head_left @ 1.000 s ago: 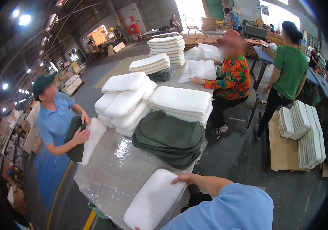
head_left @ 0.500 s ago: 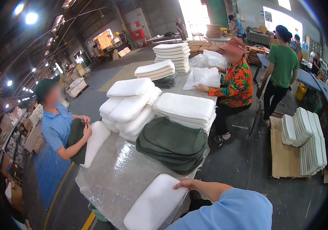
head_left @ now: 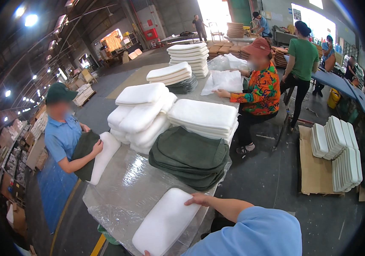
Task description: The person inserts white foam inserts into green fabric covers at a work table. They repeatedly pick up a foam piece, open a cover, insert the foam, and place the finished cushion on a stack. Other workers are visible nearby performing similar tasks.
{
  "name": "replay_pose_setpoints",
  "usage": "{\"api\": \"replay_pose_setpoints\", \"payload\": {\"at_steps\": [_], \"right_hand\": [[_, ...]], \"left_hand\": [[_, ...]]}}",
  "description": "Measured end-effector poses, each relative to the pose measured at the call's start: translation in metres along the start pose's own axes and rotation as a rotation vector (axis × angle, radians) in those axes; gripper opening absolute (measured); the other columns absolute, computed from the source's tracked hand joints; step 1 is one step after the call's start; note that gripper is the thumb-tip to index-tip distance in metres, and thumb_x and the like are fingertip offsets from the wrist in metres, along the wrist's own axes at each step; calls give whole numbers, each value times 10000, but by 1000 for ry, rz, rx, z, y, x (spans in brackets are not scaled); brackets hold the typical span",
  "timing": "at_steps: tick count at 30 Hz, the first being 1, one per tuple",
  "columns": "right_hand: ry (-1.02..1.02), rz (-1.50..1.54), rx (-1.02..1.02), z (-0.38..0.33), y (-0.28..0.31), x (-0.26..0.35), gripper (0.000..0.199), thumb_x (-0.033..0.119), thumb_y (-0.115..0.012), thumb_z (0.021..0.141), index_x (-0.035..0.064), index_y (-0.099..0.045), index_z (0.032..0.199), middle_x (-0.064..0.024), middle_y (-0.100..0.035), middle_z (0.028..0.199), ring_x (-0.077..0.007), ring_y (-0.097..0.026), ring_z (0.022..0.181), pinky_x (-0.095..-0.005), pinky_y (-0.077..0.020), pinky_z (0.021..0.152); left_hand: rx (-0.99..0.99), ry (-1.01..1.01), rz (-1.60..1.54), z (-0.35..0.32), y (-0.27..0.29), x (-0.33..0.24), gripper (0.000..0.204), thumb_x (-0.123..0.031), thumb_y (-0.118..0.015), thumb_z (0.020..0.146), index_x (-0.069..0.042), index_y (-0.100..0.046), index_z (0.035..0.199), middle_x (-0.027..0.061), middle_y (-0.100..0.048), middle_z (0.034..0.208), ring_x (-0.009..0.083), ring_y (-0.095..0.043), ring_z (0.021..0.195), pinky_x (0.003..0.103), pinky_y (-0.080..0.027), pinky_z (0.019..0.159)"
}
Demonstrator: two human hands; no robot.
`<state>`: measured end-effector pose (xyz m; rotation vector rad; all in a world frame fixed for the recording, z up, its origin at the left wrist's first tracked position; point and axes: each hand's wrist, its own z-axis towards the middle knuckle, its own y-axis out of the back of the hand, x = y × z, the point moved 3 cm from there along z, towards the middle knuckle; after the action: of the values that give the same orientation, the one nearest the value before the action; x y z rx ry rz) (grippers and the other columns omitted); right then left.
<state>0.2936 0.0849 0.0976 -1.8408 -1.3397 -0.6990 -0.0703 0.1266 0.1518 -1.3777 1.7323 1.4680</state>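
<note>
A white, round-cornered cushion pad (head_left: 165, 222) lies across the near end of the plastic-covered table (head_left: 114, 200). My right hand (head_left: 197, 199) grips its far right corner, thumb on top and fingers at the edge. Of my left hand (head_left: 147, 253) only a fingertip shows, at the pad's near end by the picture's lower edge; the rest is out of sight. Just beyond the pad sits a pile of dark green fabric covers (head_left: 189, 155). Behind that stands a stack of white pads (head_left: 201, 114), with another heap of white pads (head_left: 142, 113) to its left.
At the left a co-worker (head_left: 61, 136) holds a white pad partly inside a green cover (head_left: 86, 151). Another person (head_left: 257, 89) sits at the table's right side, handling white sheet material (head_left: 223, 81). More pads (head_left: 346, 170) stand on cardboard (head_left: 312, 179) on the right-hand floor.
A fingertip of my left hand has come into view at the pad's near end. The pad and my right hand have shifted slightly up and left in view. The left co-worker's hands have moved.
</note>
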Motion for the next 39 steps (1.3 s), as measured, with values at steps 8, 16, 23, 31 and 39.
{"api": "replay_pose_setpoints", "payload": {"at_steps": [8, 16, 23, 31, 39], "right_hand": [[129, -397, -209, -4, 18, 12, 992, 660, -744, 859, 61, -420, 1580, -164, -587, 1479, -331, -593, 1323, -421, -479, 1089], [239, -726, -157, -52, 112, -14, 797, 656, -674, 925, 61, -583, 1449, -160, -690, 1309, -300, -664, 1200, -391, -518, 1016], [-257, -767, -145, -140, 267, -131, 610, 587, -710, 878, 77, -755, 1209, -106, -759, 982, -239, -727, 884, -376, -567, 808], [-670, -403, -683, -295, 432, -189, 410, 435, -726, 861, 73, -805, 1037, -132, -792, 927, -288, -781, 867, -410, -627, 803], [-527, -92, -954, -318, 474, -206, 393, 417, -718, 914, 43, -784, 1015, -110, -766, 804, -265, -768, 743, -402, -627, 693]], "left_hand": [[-174, -93, 137, -13, 0, -9, 462, -165, -685, 977, 59, -594, 1371, 268, -654, 1330, 427, -601, 1242, 464, -466, 1084], [-620, -362, 362, -62, 1, -32, 459, -158, -685, 975, 66, -596, 1366, 271, -653, 1331, 427, -601, 1242, 463, -466, 1084], [-325, -359, 141, -96, -98, -85, 496, -156, -683, 972, 106, -583, 1380, 303, -639, 1347, 440, -591, 1260, 465, -454, 1097], [7, -472, 39, -149, -246, -99, 324, -87, -668, 993, -15, -641, 1308, 151, -681, 1166, 236, -675, 1017, 362, -563, 878], [291, -398, -48, -192, -339, -132, 284, -41, -667, 966, -12, -682, 1248, 110, -658, 1199, 190, -635, 1040, 327, -511, 934]]}}
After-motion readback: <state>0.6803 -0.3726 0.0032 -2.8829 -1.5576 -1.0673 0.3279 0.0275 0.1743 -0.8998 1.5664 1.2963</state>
